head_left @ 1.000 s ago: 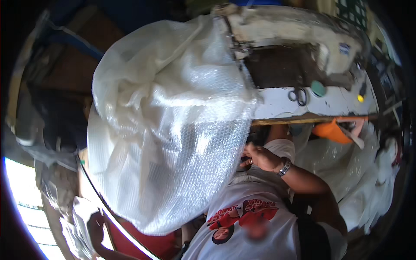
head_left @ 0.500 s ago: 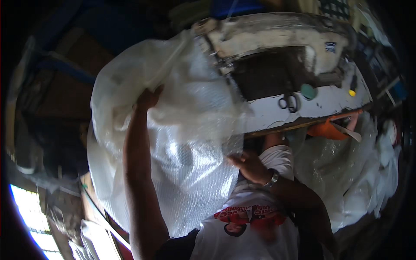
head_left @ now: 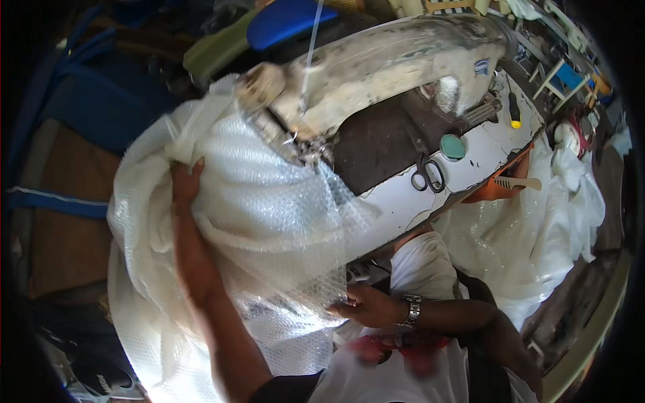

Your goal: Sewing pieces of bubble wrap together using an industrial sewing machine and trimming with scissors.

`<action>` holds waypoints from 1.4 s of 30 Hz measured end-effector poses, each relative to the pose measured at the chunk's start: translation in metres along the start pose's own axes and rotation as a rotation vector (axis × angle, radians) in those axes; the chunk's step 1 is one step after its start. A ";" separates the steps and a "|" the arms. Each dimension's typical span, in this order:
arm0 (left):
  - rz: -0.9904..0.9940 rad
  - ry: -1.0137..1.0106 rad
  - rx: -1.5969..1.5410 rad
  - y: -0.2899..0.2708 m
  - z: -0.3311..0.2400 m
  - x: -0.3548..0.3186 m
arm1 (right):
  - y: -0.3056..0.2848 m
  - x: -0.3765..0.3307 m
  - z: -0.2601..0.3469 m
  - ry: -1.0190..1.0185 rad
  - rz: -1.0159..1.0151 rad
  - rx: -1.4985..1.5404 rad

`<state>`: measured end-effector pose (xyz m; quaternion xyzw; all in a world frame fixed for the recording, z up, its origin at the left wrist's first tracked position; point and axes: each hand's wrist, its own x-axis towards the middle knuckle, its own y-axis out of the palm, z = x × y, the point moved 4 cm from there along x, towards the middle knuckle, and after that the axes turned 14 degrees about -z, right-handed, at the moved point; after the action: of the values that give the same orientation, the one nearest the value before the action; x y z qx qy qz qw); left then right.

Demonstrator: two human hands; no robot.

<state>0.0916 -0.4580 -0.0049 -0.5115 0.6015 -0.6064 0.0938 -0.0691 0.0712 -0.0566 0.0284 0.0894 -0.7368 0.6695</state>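
Observation:
A large, crumpled sheet of clear bubble wrap (head_left: 269, 181) drapes over the left end of the sewing table and hangs down toward my lap. My left hand (head_left: 185, 180) is closed on a gathered fold of it at the far left, its thumb standing out to the side. Near my lap, my right hand (head_left: 366, 307) pinches the sheet's right edge between thumb and fingers. The head of a worn, cream sewing machine (head_left: 396, 64) stands just beyond, with the sheet lying up against its needle end. What lies beneath the plastic is hidden.
On the white tabletop (head_left: 463, 174) lie black scissors (head_left: 428, 176), a round green object (head_left: 453, 146) and a yellow-tipped screwdriver (head_left: 514, 111). An orange holder (head_left: 485, 193) hangs at the table's front edge. More plastic sheeting (head_left: 517, 235) is heaped at the right. Blue and brown panels (head_left: 70, 208) stand left.
My left hand has shifted left with the fold of bubble wrap. My right hand has closed on the sheet's edge. The head view has turned, so the machine appears tilted and further left.

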 end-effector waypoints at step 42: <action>0.200 0.078 -0.353 -0.148 -0.335 -0.164 | 0.123 0.066 0.037 -0.966 -0.303 -0.955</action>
<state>-0.0048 -0.0881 0.1170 -0.4338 0.7493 -0.4987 0.0392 0.0493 -0.0106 -0.0427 -0.6130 0.0991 -0.6322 0.4633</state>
